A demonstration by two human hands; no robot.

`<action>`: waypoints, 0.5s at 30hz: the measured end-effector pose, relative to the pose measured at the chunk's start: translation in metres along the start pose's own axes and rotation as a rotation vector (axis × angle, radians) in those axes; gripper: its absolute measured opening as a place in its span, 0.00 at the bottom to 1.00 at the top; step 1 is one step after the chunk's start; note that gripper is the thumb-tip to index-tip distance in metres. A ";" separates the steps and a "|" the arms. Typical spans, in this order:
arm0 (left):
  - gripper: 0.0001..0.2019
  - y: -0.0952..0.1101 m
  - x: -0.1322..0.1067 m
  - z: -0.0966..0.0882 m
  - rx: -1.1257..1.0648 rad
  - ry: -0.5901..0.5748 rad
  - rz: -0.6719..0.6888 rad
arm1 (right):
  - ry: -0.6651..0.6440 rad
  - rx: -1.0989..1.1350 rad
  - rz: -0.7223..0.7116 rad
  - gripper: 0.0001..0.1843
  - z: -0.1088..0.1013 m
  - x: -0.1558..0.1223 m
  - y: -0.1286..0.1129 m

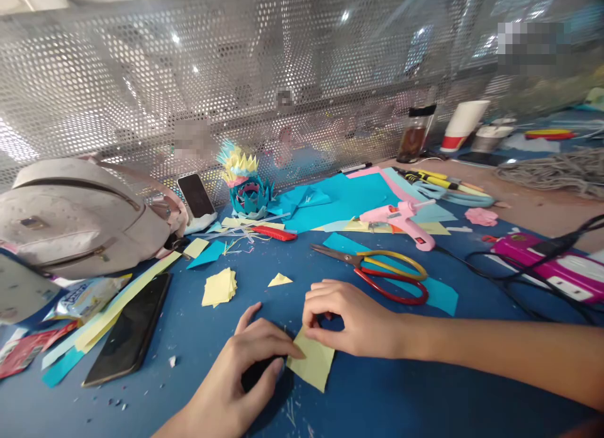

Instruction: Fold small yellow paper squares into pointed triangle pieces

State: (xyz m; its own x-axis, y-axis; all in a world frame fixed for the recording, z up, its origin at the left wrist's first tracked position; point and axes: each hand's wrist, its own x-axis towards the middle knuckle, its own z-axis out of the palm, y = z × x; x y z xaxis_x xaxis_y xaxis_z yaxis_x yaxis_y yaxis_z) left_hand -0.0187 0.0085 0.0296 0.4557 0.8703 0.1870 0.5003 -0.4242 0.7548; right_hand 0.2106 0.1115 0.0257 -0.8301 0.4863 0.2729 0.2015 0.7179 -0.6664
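Bottle (416, 133) has brown liquid (412, 145) in it. Yellow paper (314, 364) lies on your blue table (387, 397), corner toward you, squarish, long axis unclear; your right hand (352, 318) pinches it, left hand (250, 362) loosely touches it.

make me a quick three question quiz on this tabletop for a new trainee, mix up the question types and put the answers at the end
1. Which does the left hand touch? a) a phone, b) a pale-yellow sheet, c) a red cutter

2. True or false: the pink glue gun lies farther from the person than the scissors.

3. What two colours are the handles of the scissors?

Key: 1. b; 2. true; 3. red and yellow.
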 end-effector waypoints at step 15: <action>0.16 -0.009 0.000 0.006 0.055 0.165 0.007 | -0.118 -0.002 0.010 0.13 -0.001 0.002 -0.003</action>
State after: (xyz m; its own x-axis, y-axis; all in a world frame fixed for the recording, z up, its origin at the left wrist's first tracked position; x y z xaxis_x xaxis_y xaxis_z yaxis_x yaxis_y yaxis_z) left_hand -0.0187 0.0113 0.0187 0.3347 0.8945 0.2962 0.5388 -0.4396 0.7186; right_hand 0.2089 0.1108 0.0283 -0.8832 0.4318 0.1828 0.2112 0.7143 -0.6672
